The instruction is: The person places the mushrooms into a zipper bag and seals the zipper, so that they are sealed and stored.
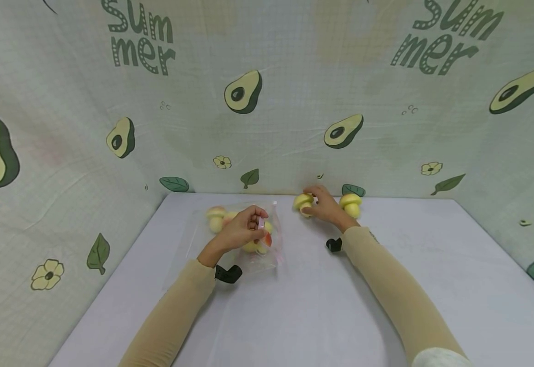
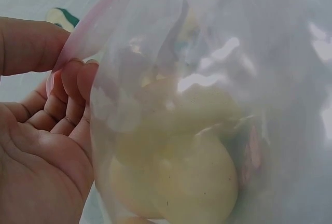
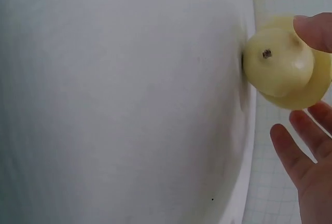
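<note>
My left hand [image 1: 238, 233] pinches the pink-edged opening of a clear zip bag [image 2: 290, 58] between thumb and fingers. Several yellow mushroom-shaped toys [image 2: 197, 177] lie inside the bag, some with reddish patches, blurred by the plastic. Near the back edge of the table, my right hand [image 1: 325, 206] holds a yellow toy mushroom [image 1: 301, 202] with a rounded stem. In the right wrist view its thumb lies on this mushroom [image 3: 280, 63] and the fingers reach round the cap's other side.
Another yellow toy mushroom [image 1: 351, 201] stands just right of my right hand. Both hands work over a white table [image 1: 303, 306]. A cloth [image 1: 294, 127] printed with avocados and leaves hangs behind it. Dark wrist cameras [image 1: 229, 274] stick out below the hands.
</note>
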Available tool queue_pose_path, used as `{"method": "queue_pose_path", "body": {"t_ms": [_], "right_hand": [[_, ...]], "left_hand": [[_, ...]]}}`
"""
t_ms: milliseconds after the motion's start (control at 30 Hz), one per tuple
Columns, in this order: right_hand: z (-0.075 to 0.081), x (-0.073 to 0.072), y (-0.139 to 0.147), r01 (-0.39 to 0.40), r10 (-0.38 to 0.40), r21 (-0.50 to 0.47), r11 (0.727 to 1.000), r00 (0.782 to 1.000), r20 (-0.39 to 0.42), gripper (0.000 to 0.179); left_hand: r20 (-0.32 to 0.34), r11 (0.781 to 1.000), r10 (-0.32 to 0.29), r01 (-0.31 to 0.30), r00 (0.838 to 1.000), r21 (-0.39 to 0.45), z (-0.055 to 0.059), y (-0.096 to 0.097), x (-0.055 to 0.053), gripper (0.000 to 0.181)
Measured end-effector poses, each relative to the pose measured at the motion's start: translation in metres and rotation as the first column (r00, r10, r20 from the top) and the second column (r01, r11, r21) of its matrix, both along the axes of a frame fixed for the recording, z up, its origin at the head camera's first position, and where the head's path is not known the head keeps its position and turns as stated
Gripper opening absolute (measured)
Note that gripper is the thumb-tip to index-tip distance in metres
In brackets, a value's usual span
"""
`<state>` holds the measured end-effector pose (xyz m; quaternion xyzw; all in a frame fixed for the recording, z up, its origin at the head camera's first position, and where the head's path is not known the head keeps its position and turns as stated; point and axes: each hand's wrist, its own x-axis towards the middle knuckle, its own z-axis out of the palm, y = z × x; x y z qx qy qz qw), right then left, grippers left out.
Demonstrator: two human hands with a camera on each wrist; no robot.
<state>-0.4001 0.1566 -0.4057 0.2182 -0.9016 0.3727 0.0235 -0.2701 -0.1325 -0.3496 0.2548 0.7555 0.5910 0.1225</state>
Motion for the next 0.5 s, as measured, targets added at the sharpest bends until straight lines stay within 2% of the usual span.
{"method": "queue_pose_path", "body": {"t_ms": [233, 500], "right_hand": [[0.001, 0.003, -0.004, -0.02, 0.02, 0.002, 1.0, 0.999, 0.032, 0.06], [0.002, 0.005, -0.008, -0.028, 0.023, 0.044, 0.999, 0.995, 0.101, 0.064]], "left_hand": [[0.003, 1.0, 0.009, -0.009, 1.0, -0.006, 0.001, 0.0, 0.0, 0.036], [0.004, 1.0, 0.013, -0.013, 1.0, -0.022, -0.02, -0.002, -0.018, 0.037]]}}
